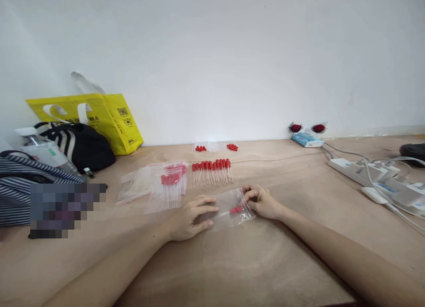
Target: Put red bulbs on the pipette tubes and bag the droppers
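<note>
A clear zip bag (223,209) lies between my hands, with a few red rubber bulbs (236,209) showing near its right end. My left hand (194,216) rests on the bag's left end, thumb and fingers apart. At the opposite end, my right hand (260,201) pinches the bag's edge between curled fingers. Beyond the bag stretches a row of droppers (212,172) with red bulbs and clear tips. Left of them, bagged red-bulbed droppers (170,189) overlap other clear bags (134,185). Farther back, a flat bag (215,146) has red bulbs at both ends.
On the left are a yellow bag (116,125), a black bag (89,147), a plastic bottle (46,150) and a striped bag (16,187). White power strips (358,172) with cables lie right. A blue packet (307,140) and dark red flowers (318,128) sit by the wall.
</note>
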